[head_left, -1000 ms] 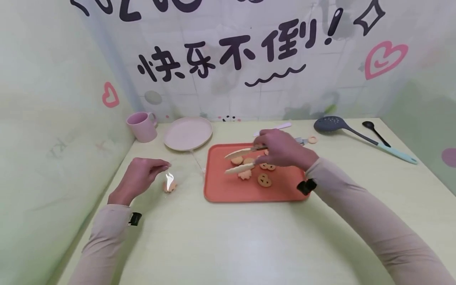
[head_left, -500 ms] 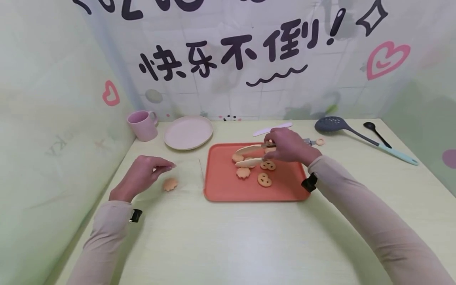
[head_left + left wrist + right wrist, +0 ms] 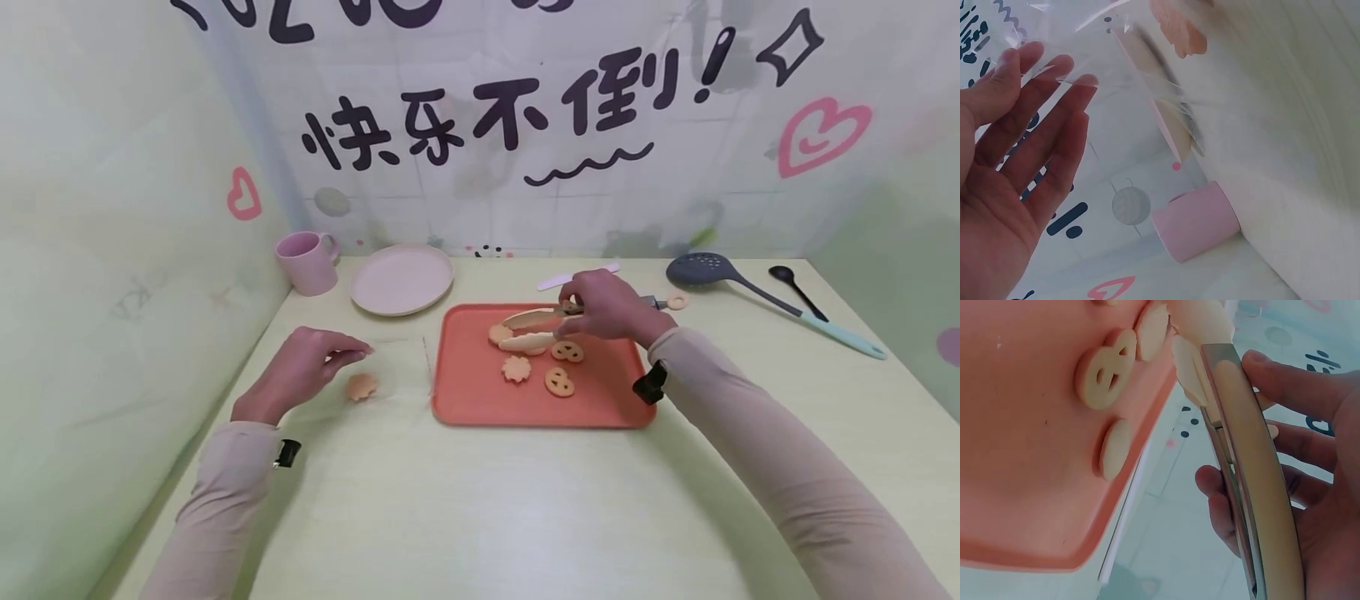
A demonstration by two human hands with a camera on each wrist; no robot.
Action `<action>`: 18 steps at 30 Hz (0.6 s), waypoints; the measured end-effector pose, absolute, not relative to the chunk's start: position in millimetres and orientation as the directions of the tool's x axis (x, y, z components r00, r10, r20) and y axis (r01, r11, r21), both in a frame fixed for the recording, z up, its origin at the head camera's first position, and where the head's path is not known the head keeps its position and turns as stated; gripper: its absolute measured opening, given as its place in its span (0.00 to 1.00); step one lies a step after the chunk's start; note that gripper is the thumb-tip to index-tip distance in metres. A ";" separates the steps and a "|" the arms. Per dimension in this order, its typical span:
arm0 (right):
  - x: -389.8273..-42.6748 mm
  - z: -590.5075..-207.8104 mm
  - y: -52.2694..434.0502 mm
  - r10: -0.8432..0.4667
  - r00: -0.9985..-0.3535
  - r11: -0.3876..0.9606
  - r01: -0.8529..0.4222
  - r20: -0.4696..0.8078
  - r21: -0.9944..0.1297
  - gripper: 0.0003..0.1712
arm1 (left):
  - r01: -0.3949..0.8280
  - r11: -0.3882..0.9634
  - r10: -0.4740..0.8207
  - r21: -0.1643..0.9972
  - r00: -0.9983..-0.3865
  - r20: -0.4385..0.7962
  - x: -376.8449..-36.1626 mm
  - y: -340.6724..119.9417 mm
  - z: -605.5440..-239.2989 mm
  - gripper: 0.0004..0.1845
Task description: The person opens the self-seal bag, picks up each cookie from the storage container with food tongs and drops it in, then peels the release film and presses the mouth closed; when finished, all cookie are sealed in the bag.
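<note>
My left hand (image 3: 300, 371) pinches the edge of a clear plastic bag (image 3: 1104, 47) between thumb and fingertips at the table's left. Inside or beneath the bag lies a scalloped cookie (image 3: 362, 387); which of the two I cannot tell. My right hand (image 3: 609, 305) grips metal tongs (image 3: 1250, 456) with cream tips, held low over the back of the red tray (image 3: 480, 408). Their tips straddle a spot among the cookies, close to a round cookie (image 3: 498, 333). A flower-shaped cookie (image 3: 516, 368) and pretzel-shaped cookies (image 3: 559, 382) lie nearer the front. The tongs hide part of the group.
Behind the bag stand a pink mug (image 3: 309, 268) and a pink plate (image 3: 401, 279). A pale purple knife (image 3: 555, 282) lies behind the tray. Farther right are a dark slotted spoon (image 3: 701, 269) with a light blue handle and a small black spoon (image 3: 798, 296).
The tongs have shifted right and come down among the cookies, their tips closer together. My left hand stays nearly in place on the bag, which has shifted beside the tray.
</note>
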State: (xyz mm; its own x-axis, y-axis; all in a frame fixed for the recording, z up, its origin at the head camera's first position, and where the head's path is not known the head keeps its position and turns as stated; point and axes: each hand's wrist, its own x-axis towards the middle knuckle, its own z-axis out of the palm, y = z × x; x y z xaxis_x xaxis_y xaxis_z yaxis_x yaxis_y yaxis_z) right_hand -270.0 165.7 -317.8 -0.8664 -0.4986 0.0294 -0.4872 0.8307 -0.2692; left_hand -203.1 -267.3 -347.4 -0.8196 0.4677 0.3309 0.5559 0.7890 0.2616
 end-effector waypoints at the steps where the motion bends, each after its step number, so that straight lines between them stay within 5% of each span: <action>1: -268.1 -317.9 164.4 -0.503 -0.863 0.825 -0.495 0.042 -0.273 0.22 | 0.553 0.790 0.465 0.267 -0.822 0.328 -202.6 -267.1 -347.7 0.09; 18: -219.9 -294.2 104.0 -0.669 -0.719 0.647 -0.687 0.185 -0.332 0.23 | 0.514 0.818 0.434 0.257 -0.846 0.310 -203.5 -263.2 -348.0 0.08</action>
State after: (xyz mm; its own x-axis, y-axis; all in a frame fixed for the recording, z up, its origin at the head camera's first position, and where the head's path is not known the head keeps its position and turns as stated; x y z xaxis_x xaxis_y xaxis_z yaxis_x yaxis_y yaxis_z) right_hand -219.9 104.0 -294.2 -0.7195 -0.6694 0.1851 -0.6869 0.6465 -0.3320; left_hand -203.5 -263.2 -348.0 -0.8458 0.4340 0.3102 0.5141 0.8184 0.2568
